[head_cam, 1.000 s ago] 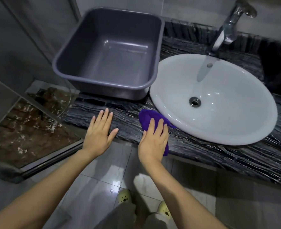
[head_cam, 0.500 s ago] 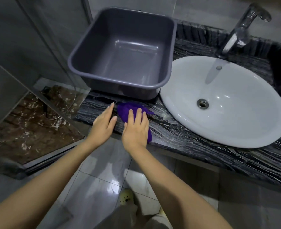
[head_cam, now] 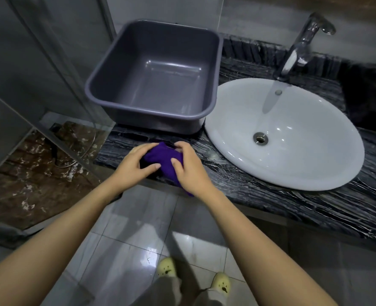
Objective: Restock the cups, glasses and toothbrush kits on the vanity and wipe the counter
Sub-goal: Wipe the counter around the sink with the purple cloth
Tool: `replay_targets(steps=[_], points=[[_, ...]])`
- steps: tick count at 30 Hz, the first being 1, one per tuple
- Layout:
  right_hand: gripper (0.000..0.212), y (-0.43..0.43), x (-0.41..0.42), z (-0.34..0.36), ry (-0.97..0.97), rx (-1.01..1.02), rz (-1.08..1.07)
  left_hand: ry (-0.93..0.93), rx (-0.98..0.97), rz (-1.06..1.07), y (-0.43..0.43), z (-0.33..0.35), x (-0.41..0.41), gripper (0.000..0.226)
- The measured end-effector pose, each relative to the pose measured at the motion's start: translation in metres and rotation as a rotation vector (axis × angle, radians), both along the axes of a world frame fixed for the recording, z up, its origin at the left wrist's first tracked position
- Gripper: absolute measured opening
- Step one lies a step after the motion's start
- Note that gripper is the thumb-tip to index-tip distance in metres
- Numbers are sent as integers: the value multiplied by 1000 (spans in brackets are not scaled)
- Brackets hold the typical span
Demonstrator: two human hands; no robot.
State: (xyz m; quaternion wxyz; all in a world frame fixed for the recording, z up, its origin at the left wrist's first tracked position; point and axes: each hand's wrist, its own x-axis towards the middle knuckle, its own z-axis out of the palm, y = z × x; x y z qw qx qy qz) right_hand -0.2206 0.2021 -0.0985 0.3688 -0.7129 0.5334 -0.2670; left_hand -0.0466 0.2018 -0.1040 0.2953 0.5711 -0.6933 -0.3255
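Gripping the purple cloth (head_cam: 163,157), left hand (head_cam: 134,165) and right hand (head_cam: 188,167) curled

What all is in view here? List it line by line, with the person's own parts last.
tub: one, grey, empty, at the counter's back left
sink: one, white, oval, right of the tub
tap: one, chrome, behind the sink
drain: one, metal, in the sink's bottom
counter: one, black with white veins
cloth: one, purple, bunched at the counter's front edge, before the tub
glass panel: one, clear, left of the counter
floor tiles: grey, glossy, below
slippers: two, pale yellow, on the floor
left hand: grip on the cloth
right hand: grip on the cloth
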Motion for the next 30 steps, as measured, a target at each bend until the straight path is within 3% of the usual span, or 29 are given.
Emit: replay_targets(steps=[3, 5, 8, 11, 14, 15, 16, 19, 20, 24, 30], points=[[24, -1, -28, 12, -33, 45, -18, 292, 145, 28, 1, 9, -18, 35], [24, -1, -42, 18, 24, 49, -12, 373, 196, 41, 0, 11, -33, 20], [37, 11, -54, 19, 188, -18, -31, 455, 258, 56, 1, 11, -58, 14], [65, 29, -62, 10, 351, -114, 26, 548, 328, 153, 1, 8, -78, 10], [70, 24, -66, 0, 489, -265, -36, 673, 464, 244, -5, 9, -85, 5], [68, 18, -64, -3, 520, -319, -6, 649, 450, 281, -7, 7, -84, 6], [65, 10, -62, -7, 574, -348, 76, 499, 357, 314, -9, 5, -79, 5], [52, -9, -60, -25, 733, -317, 274, -275, -120, 252, -11, -7, -53, 25], [50, -12, -62, -30, 737, -305, 270, -407, -160, 196, -9, -11, -45, 33], [47, -9, -75, -35, 664, -312, 182, -641, -23, 82, 4, -37, -38, 56], [38, 20, -113, -31, 581, -342, 81, -677, 10, 92, 16, -54, -45, 63]])
